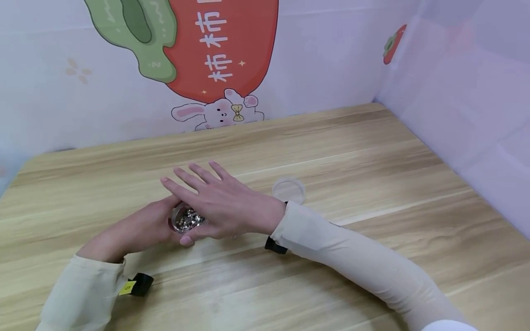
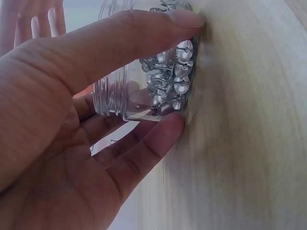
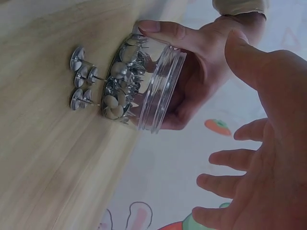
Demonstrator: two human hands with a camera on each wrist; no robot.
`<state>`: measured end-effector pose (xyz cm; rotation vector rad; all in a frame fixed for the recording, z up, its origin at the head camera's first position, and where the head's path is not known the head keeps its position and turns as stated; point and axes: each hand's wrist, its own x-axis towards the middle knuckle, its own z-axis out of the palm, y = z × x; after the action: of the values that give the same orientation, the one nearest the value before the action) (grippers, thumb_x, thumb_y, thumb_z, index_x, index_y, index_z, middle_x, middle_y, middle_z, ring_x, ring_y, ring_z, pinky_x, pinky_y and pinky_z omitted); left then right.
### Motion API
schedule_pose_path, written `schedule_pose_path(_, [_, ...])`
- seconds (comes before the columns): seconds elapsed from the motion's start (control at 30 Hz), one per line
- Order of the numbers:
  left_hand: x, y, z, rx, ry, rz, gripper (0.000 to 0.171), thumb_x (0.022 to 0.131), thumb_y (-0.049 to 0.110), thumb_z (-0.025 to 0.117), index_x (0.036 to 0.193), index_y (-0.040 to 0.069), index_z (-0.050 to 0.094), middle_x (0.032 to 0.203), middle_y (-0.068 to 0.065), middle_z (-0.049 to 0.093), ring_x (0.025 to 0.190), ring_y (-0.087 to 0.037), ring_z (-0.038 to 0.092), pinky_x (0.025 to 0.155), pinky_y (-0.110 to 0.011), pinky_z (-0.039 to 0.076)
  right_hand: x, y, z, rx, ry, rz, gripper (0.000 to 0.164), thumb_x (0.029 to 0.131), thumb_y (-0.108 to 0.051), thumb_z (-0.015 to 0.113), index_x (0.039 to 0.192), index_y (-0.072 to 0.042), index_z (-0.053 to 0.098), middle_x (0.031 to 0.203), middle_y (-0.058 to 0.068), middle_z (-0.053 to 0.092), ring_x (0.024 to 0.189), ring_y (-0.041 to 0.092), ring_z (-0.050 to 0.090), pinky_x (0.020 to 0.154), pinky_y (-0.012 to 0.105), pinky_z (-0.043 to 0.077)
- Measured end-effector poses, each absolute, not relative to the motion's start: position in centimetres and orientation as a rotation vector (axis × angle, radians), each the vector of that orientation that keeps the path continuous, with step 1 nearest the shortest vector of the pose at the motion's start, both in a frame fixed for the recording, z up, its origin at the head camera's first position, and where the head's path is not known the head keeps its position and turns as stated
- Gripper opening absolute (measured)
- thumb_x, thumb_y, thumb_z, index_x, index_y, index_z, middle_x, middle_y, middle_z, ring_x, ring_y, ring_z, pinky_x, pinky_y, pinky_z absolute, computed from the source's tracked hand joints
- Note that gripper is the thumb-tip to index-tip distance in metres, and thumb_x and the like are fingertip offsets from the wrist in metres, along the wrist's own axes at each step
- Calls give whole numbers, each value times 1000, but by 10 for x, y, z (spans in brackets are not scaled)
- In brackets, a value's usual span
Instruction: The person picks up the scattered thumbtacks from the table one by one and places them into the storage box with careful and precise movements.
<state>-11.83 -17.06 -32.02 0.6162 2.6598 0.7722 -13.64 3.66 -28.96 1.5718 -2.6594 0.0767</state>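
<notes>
My left hand grips a clear screw-top jar that stands on the wooden table, thumb on one side and fingers on the other. Silvery thumbtacks fill the lower part of the jar, which has no lid on it. Over the jar's mouth hovers my right hand, fingers spread and straight, holding nothing. Beside the jar's base, several loose thumbtacks lie on the table in the right wrist view; in the head view my right hand hides them.
A clear round lid lies on the table beyond my right wrist. Behind the table hangs a white cloth printed with a red fruit and a rabbit. Another pale cloth wall borders the right side.
</notes>
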Motion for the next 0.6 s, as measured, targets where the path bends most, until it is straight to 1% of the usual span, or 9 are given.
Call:
schedule_pose_path(0.07, [-118, -171, -321, 605, 2655, 777, 91, 69, 44, 84, 139, 10, 38, 127, -19, 59, 111, -33, 56, 92, -60, 45, -135, 42, -289, 1573, -2668, 74, 97, 85, -71, 48, 156, -17, 10, 162, 9, 17, 146, 29, 12, 117, 56, 14])
schedule_pose_path(0.1, [-117, -171, -321, 601, 2651, 781, 92, 68, 45, 84, 139, 10, 37, 128, -19, 59, 114, -34, 54, 92, -61, 44, -135, 45, -289, 1572, -2678, 76, 97, 85, -71, 49, 156, -17, 10, 162, 9, 17, 146, 29, 12, 117, 56, 14])
schedule_pose_path(0.13, [-117, -171, -321, 596, 2648, 784, 92, 67, 44, 85, 138, 10, 38, 127, -19, 59, 113, -33, 54, 92, -60, 45, -135, 49, -290, 1567, -2691, 78, 97, 85, -70, 49, 156, -18, 10, 162, 9, 17, 146, 29, 11, 118, 56, 14])
schedule_pose_path(0.27, [-117, -171, -321, 605, 2645, 783, 83, 66, 38, 87, 129, 6, 44, 123, -17, 62, 110, -32, 57, 90, -60, 46, -139, 63, -292, 1540, -2740, 94, 98, 85, -69, 52, 156, -18, 8, 162, 9, 16, 146, 27, 11, 118, 55, 12])
schedule_pose_path(0.37, [-117, -171, -320, 596, 2650, 771, 79, 65, 37, 87, 125, 6, 47, 122, -17, 62, 107, -31, 58, 89, -60, 47, -142, 71, -293, 1524, -2746, 110, 96, 86, -66, 54, 156, -18, 9, 161, 9, 19, 145, 28, 15, 118, 56, 13])
schedule_pose_path(0.5, [-117, -170, -320, 594, 2656, 762, 79, 65, 37, 87, 125, 7, 46, 122, -17, 62, 107, -32, 58, 89, -60, 47, -145, 75, -294, 1534, -2731, 134, 90, 86, -61, 59, 154, -18, 19, 157, 8, 32, 142, 27, 25, 117, 56, 16])
schedule_pose_path(0.6, [-118, -170, -320, 602, 2660, 760, 79, 65, 37, 87, 125, 7, 46, 122, -17, 62, 108, -32, 57, 89, -60, 47, -145, 75, -294, 1556, -2740, 133, 79, 86, -55, 64, 149, -18, 35, 147, 5, 46, 134, 25, 38, 116, 55, 20])
